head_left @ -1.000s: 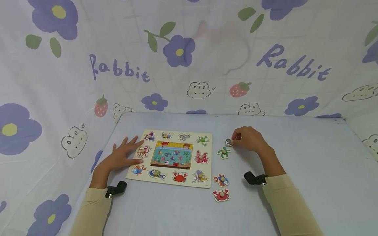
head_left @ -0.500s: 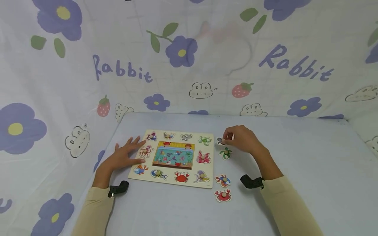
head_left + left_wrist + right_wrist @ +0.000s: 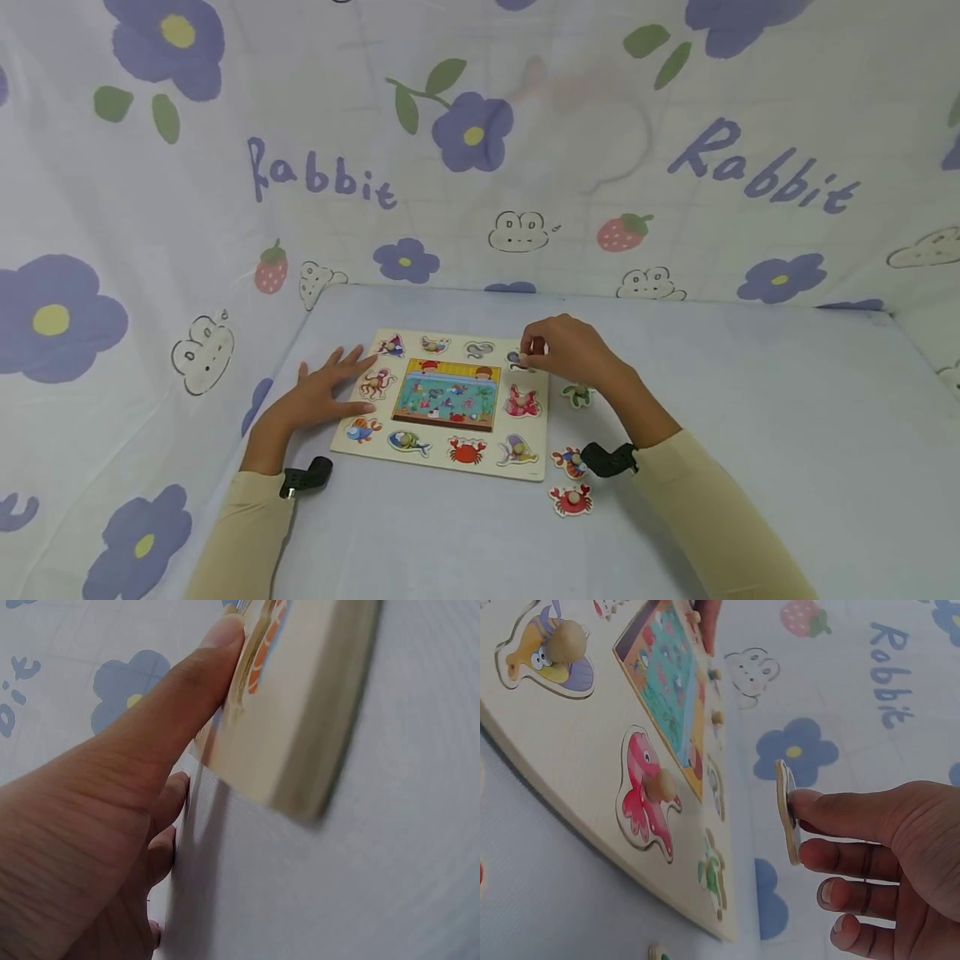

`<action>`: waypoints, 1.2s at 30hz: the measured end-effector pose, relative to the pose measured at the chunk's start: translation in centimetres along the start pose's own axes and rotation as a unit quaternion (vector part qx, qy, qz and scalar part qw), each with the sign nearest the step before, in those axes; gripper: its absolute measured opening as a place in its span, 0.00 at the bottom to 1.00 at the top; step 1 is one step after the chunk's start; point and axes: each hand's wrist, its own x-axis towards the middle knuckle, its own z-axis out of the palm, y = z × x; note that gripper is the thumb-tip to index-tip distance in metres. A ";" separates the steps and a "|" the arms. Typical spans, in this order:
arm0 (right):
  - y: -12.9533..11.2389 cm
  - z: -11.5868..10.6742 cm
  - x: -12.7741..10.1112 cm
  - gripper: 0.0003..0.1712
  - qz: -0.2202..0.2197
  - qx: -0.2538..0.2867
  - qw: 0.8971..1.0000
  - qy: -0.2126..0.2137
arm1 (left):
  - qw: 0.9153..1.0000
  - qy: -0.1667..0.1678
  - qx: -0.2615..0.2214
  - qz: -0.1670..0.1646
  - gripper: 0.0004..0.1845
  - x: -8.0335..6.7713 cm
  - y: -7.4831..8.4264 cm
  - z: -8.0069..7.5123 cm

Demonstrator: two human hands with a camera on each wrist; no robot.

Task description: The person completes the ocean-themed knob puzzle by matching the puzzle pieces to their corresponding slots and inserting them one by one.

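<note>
1. Two hands are seen over a wooden puzzle board [image 3: 442,398] that lies flat on the pale tabletop [image 3: 750,417].
2. A small flat puzzle piece [image 3: 516,359] is pinched in the fingers of the right hand [image 3: 566,350]. The piece is held on its edge just above the far right corner of the board, as the right wrist view shows [image 3: 787,812].
3. The left hand [image 3: 318,398] is laid flat with its fingers spread wide. The left edge of the board is touched by the fingertips, and nothing is gripped.
4. A sea picture is set in the middle of the board, and animal pieces with small round knobs are set all around it. A pink piece [image 3: 521,402] and a red crab [image 3: 466,451] are among them.
5. Three loose pieces are left on the tabletop just to the right of the board: a green turtle [image 3: 577,394], an orange and blue piece [image 3: 567,461] and a second red crab [image 3: 572,499].
6. A sheet printed with purple flowers [image 3: 472,132] and strawberries is hung behind the tabletop.
</note>
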 end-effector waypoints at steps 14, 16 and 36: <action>-1.8 1.0 4.2 0.06 -0.024 -0.031 0.999 -0.020 | 1.000 -0.003 -0.001 0.003 0.50 0.0 0.1 -0.2; -1.9 1.2 4.8 0.06 -0.023 -0.036 0.999 -0.023 | 1.000 -0.003 0.000 0.002 0.50 0.1 0.0 -0.2; -1.5 3.8 9.3 0.07 0.007 -0.070 0.994 -0.079 | 1.000 -0.001 -0.007 0.008 0.50 0.1 -0.2 -0.1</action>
